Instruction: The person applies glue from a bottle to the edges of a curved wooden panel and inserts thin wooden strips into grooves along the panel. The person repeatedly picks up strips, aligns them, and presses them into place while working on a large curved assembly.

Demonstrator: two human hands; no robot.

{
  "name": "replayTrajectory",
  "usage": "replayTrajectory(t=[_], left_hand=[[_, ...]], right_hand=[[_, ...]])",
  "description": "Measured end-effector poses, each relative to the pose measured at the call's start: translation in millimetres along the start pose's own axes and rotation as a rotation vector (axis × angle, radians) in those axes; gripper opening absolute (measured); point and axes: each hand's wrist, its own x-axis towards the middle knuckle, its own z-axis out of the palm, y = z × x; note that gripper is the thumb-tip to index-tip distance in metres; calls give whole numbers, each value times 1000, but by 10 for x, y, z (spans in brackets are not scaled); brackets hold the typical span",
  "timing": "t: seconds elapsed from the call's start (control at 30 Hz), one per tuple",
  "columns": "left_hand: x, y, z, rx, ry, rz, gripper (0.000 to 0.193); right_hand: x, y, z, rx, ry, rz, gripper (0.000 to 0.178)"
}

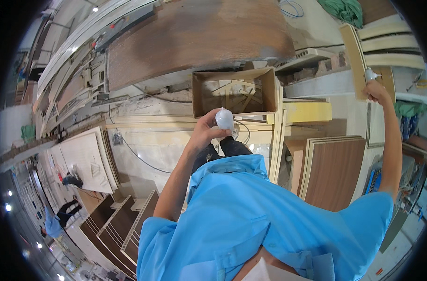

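My left hand [208,130] is closed around a rounded, translucent white bottle [224,119] with a small tip, held in front of my body near a cardboard box [197,96]. Out at the far right, my right arm is stretched away from me. Its hand [377,92] has curled fingers at the edge of an upright tan panel [354,63]. A small white object with a pointed tip [372,75] shows just beyond those fingers. Whether the fingers grip that object or the panel edge, I cannot tell.
Thin wooden strips lie inside the cardboard box. Beyond it stands a large brown worktable [199,35]. Brown panels [334,171] lean at the right, and white boards [84,157] are stacked at the left. A cable [143,160] crosses the floor; another person [54,225] is far left.
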Motion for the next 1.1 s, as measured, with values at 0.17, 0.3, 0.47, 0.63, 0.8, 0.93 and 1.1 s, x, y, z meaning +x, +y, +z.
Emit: replayTrajectory(t=[0.17, 0.3, 0.47, 0.63, 0.8, 0.93, 1.1], left_hand=[[-51, 45, -89, -143, 9, 11, 61], [-59, 59, -119, -240, 2, 9, 61], [-63, 84, -179, -234, -16, 43, 57], [-221, 144, -315, -231, -14, 90, 56], [-619, 227, -634, -233, 58, 107, 59], [-1152, 247, -1103, -273, 140, 180, 62], [-2043, 109, -1961, -324, 254, 227, 67]], right_hand=[[-183, 265, 13, 275, 72, -28, 12], [-239, 569, 184, 461, 325, -102, 13], [-385, 206, 569, 306, 1041, -309, 20], [-1056, -1659, 1727, 985, 449, -778, 17], [-2079, -3677, 2969, 1240, -335, -920, 10], [-2697, -4773, 3585, 1183, -573, -1003, 14], [-3336, -5731, 4440, 1066, -752, -1021, 19]])
